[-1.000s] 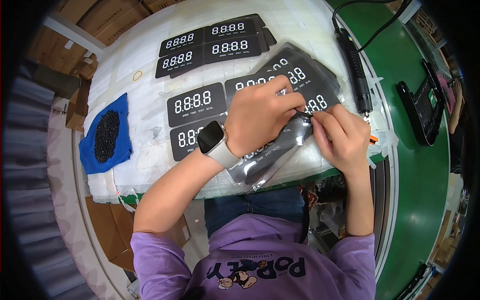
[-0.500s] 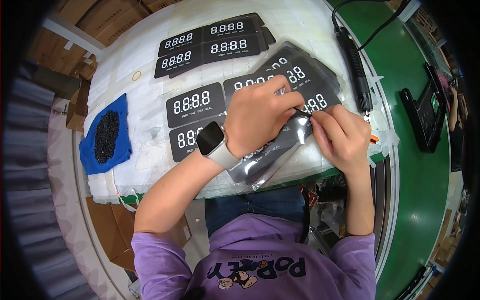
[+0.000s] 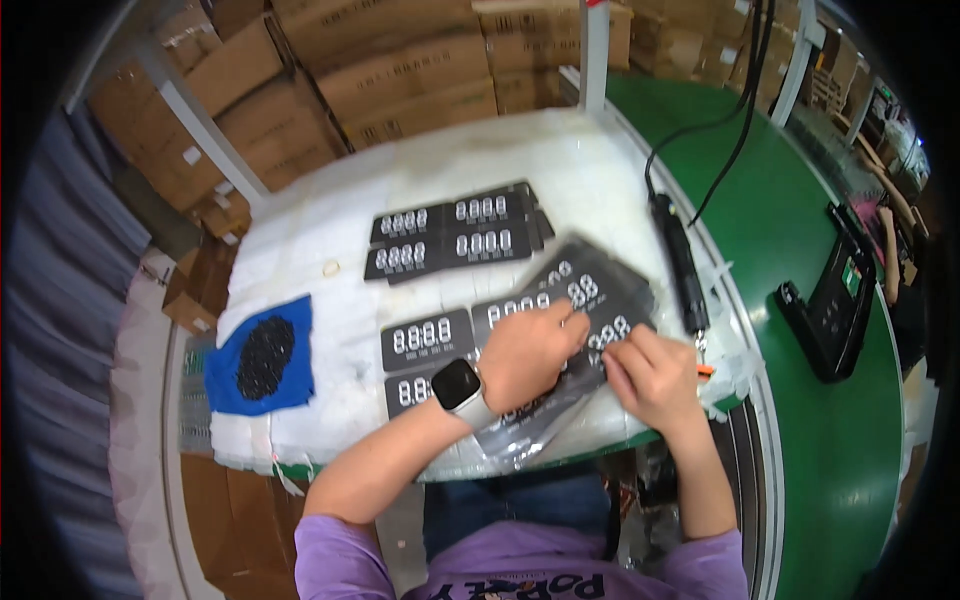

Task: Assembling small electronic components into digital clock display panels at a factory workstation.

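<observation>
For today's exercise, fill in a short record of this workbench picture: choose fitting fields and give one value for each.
Setting: white padded bench beside a green conveyor
Left hand: pressed flat on a black display panel
Right hand: fingertips pinching the edge of a neighbouring panel
Wrist: smartwatch on left arm
Under the hands: shiny grey bag
Other panels: group of four farther back
Left of bench: blue cloth with black small parts
Right of panels: black corded tool

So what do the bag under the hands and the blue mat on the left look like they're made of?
The bag looks like thin metallised plastic film: grey, shiny and crinkled. The blue mat looks like soft matte cloth or felt with uneven edges, though I can't tell which; a pile of small black pieces lies on it.
</observation>
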Available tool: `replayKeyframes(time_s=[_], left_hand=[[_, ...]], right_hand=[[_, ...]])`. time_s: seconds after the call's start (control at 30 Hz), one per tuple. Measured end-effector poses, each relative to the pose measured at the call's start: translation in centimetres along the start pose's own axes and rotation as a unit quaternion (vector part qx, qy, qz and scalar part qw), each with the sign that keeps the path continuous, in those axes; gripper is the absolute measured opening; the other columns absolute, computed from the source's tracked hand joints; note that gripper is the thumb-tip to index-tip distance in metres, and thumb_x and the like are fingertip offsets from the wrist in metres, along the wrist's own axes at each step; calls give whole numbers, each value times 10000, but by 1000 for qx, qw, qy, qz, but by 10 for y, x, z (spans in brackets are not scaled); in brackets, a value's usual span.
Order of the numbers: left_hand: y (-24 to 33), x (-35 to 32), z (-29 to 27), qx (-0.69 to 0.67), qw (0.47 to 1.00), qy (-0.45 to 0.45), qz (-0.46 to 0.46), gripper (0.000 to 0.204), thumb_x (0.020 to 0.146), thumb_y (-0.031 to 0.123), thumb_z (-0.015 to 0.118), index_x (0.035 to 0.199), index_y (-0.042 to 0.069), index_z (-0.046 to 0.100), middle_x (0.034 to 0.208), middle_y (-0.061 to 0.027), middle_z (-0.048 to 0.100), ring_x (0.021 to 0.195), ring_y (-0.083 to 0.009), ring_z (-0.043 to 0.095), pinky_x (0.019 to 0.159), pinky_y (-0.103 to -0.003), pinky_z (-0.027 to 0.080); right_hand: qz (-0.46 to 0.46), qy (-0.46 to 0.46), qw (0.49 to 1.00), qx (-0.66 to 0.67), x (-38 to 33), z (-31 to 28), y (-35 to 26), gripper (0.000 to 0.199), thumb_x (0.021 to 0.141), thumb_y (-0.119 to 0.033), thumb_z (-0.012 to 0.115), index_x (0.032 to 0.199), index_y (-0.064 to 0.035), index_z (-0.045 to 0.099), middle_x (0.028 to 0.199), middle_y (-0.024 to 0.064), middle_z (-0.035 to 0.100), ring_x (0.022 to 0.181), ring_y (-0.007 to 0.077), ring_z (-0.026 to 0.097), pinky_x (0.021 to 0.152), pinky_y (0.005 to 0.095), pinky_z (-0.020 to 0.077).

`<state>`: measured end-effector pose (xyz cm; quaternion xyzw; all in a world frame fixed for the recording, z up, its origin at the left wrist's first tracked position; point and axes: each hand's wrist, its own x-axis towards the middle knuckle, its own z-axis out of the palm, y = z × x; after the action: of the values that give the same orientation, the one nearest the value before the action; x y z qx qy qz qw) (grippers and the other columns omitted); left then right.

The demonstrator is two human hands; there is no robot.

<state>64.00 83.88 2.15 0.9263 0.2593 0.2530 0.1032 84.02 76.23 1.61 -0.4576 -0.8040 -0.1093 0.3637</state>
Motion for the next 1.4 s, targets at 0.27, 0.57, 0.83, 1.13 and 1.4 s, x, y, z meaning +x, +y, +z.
replayKeyframes(time_s=[0.27,0.57,0.83,1.13,1.4], left_hand=[[5,-4,-1,29,1000,1,-6,63,875,84,642,913,79,592,862,-100,598,726,-335,644,612,-440,511],[0,-7,6,15,999,39,-11,59,890,137,679,919,119,632,896,-79,590,742,-314,653,635,-430,519],[0,-9,5,52,998,45,-11,123,810,26,639,917,48,582,896,-115,582,770,-325,652,647,-432,538],[23,-20,-9,182,974,118,68,88,813,112,618,872,63,575,845,-66,534,727,-201,632,544,-339,534],[1,-14,-20,141,977,157,-5,141,806,73,630,921,62,549,908,-89,567,809,-235,671,609,-374,564]], right_hand=[[33,-2,999,1,0,-2,-6,95,781,-93,745,812,-69,659,775,66,560,631,256,637,521,388,500],[47,-7,999,-4,-1,4,-5,70,796,-101,737,810,-63,680,792,69,588,603,284,641,525,392,520],[276,4,961,24,3,-11,-12,157,919,-163,645,922,-30,727,832,136,626,733,345,671,670,429,530],[396,-45,846,354,16,11,1,374,1052,-331,544,988,-6,718,706,-25,556,606,49,513,525,227,351],[421,-115,790,431,52,18,-5,260,958,-318,698,876,-72,724,637,-42,591,476,18,436,416,193,297]])
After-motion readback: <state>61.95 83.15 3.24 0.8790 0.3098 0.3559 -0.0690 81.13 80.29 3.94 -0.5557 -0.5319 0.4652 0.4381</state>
